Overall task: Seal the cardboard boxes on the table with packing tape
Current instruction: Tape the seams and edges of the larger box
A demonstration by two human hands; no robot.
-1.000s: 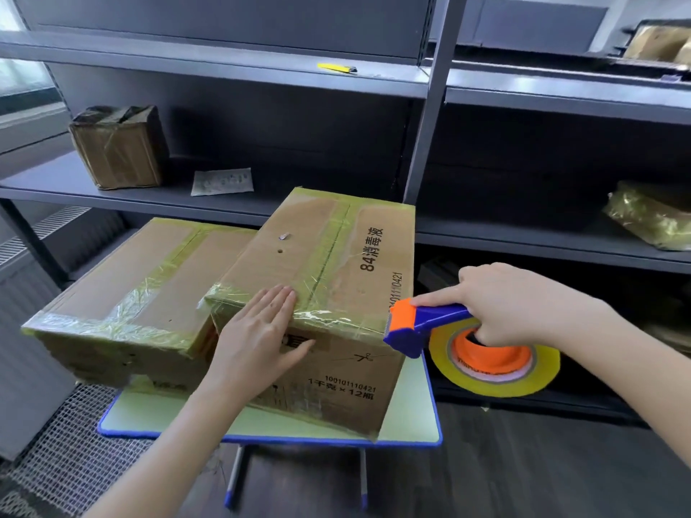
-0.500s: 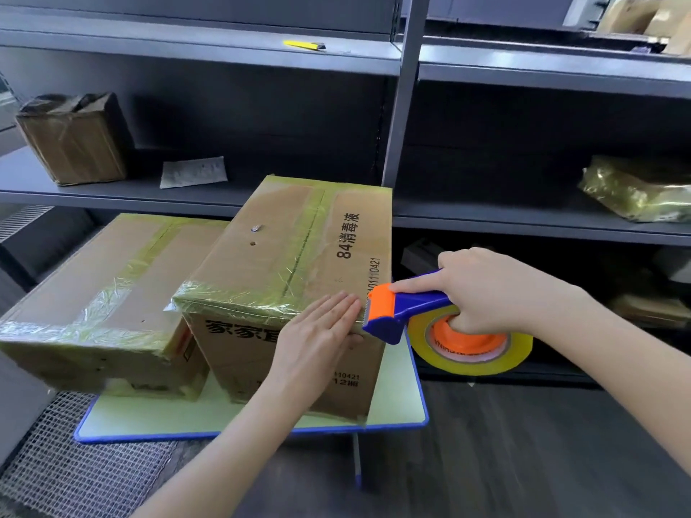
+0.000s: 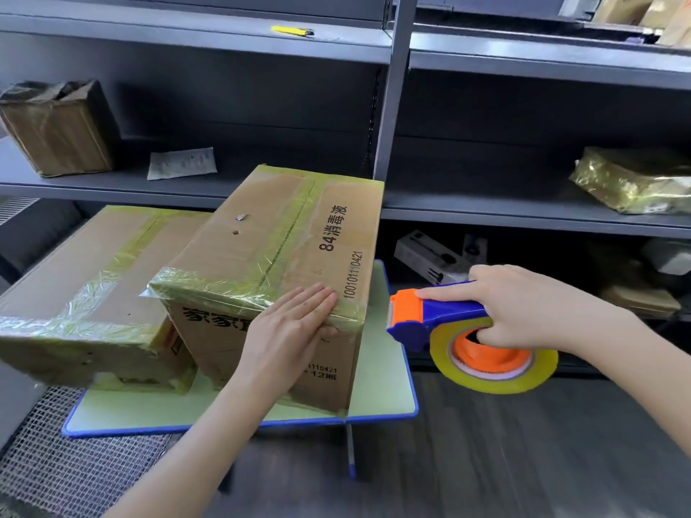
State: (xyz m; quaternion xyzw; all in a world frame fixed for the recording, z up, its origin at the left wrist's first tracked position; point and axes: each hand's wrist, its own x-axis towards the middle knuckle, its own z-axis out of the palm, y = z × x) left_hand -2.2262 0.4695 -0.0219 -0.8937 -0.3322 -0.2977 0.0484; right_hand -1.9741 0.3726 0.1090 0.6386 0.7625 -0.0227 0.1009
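Note:
Two cardboard boxes stand on a small green table (image 3: 377,401) with a blue rim. The right box (image 3: 284,233), printed with black characters, has yellowish tape along its top seam and front edge. My left hand (image 3: 289,330) lies flat with fingers together on the taped front edge near the box's right corner. The left box (image 3: 89,271) carries crossed tape strips and touches the right box. My right hand (image 3: 523,304) grips a blue and orange tape dispenser (image 3: 441,315) with a yellow tape roll (image 3: 493,362), just right of the box and apart from it.
Grey metal shelving (image 3: 392,106) stands behind the table. On it sit a taped brown parcel (image 3: 56,129), a paper sheet (image 3: 183,162), a yellow cutter (image 3: 291,31) and a shiny wrapped bundle (image 3: 635,179). Wire mesh (image 3: 67,465) lies on the floor at left.
My left hand slid right along the box's front taped edge to its right corner. The tape dispenser moved away from the box's corner to the right.

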